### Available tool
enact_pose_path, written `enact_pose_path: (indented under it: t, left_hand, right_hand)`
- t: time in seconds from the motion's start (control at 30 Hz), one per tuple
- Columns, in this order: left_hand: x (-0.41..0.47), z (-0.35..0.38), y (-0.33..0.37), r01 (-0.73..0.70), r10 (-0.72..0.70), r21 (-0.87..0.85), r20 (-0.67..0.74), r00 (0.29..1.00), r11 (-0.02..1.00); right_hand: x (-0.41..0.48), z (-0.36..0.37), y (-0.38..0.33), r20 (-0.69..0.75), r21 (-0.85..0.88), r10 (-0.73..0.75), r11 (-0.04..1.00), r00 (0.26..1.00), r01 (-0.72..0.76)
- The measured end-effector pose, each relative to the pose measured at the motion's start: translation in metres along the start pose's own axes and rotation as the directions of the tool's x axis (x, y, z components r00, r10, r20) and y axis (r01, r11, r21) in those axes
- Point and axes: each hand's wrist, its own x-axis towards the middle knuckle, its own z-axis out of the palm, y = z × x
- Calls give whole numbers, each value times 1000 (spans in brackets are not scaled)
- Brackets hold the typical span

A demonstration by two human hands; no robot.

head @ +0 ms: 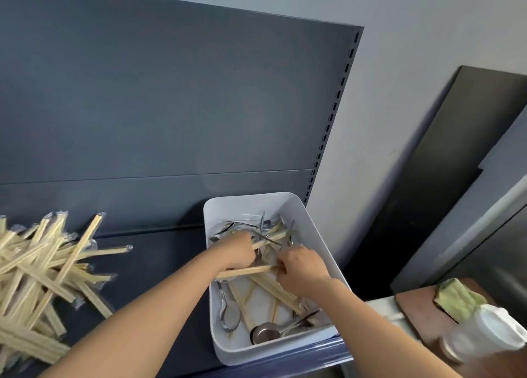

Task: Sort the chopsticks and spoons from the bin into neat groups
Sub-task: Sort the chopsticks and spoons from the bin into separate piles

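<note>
two hands work inside the one white bin (245, 206), which sits on the dark shelf (159, 263) at 5 o'clock of the view.

**hand state**
- left hand (236, 252): fingers curled round a few chopsticks near the bin's centre.
- right hand (303, 269): fingertips pinch the end of a chopstick pair (248, 272) lying across the bin from 9 to 3 o'clock.

**procedure, as judged**
1. lift the chopsticks along their length so they slide free of the spoon handles crossing them at 12 o'clock.
2. keep the ends level before moving them out.
3. lay them parallel on the pile, not crosswise.

**count**
- chopstick pile (37, 286), at 9 o'clock of the bin: one heap, several dozen wrapped pairs, crossed and too overlapped to count exactly.
- chopsticks left in the bin: roughly eight or more.
- spoons: at least four. one narrow spoon (229, 319) lies at 7 o'clock, one round spoon (263, 333) at 6 o'clock, and the others are tangled at 12 o'clock.
- no spoon group is in view outside the bin.
</note>
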Motion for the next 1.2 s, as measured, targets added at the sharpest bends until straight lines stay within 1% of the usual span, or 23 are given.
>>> enact_pose_path:
  t: [0.1,0.17,0.23,0.27,0.3,0.33,0.37,0.4,0.43,0.47,0.5,0.57,0.63,0.7,0.8,0.87,0.93,1.0,1.1,1.2]
  left_hand:
    - [0,-14,3,11,-12,-19,-30,999,1000]
    - [0,-21,3,34,-35,-41,-25,999,999]
    - [0,-27,1,72,-72,-81,-1,997,994]
    - [-1,-31,0,97,-95,-139,18,995,986]
    - [-3,-35,-2,130,-124,-229,40,992,965]
    - [-5,-38,-3,156,-147,-303,52,988,940]
    - [-8,-40,-3,168,-158,-341,59,986,925]
    - [-11,-40,-3,174,-159,-347,72,985,921]
    - [-14,-38,-2,176,-155,-320,90,984,931]
    - [-16,-33,0,170,-147,-260,108,983,950]
    - [-19,-25,3,158,-137,-173,130,982,972]
    - [-21,-5,9,115,-121,46,154,981,992]
    - [-23,14,14,82,-121,282,124,985,956]
    - [-24,30,16,61,-113,407,106,988,911]
    - [-26,42,12,13,-110,475,176,978,880]
    - [-30,45,9,-10,-105,509,197,975,861]
    - [-33,47,5,-41,-61,526,175,983,849]
    - [-32,48,-1,-76,0,513,146,989,855]
    - [-33,45,-7,-107,72,505,87,994,857]
    - [-35,47,-5,-137,124,504,60,990,853]
  right_hand:
    - [3,-4,3,-145,108,22,994,989,-6]
    - [4,-6,6,-241,163,33,987,970,7]
    - [5,-8,9,-303,216,52,976,952,16]
    - [5,-9,10,-314,278,74,960,947,18]
    - [5,-9,11,-316,392,120,920,941,14]
    - [5,-10,12,-289,535,184,845,940,-1]
    - [6,-11,13,-238,656,246,754,940,-31]
    - [5,-12,13,-196,740,288,670,937,-52]
    - [6,-12,13,-171,778,310,625,935,-65]
    - [6,-12,14,-144,792,313,605,939,-80]
    - [6,-11,14,-117,786,302,611,946,-97]
    - [6,-10,13,-51,716,254,684,966,-142]
    - [6,-8,11,38,608,190,775,981,-174]
    - [5,-5,9,144,492,141,849,980,-194]
    - [1,2,10,283,308,79,936,956,-169]
    - [0,8,11,343,254,53,956,938,-146]
    - [-2,13,10,378,200,48,971,924,-133]
    - [-4,17,8,363,109,60,988,930,-106]
    - [-6,18,5,271,13,68,997,960,-74]
    - [-4,16,5,225,39,69,996,972,-80]
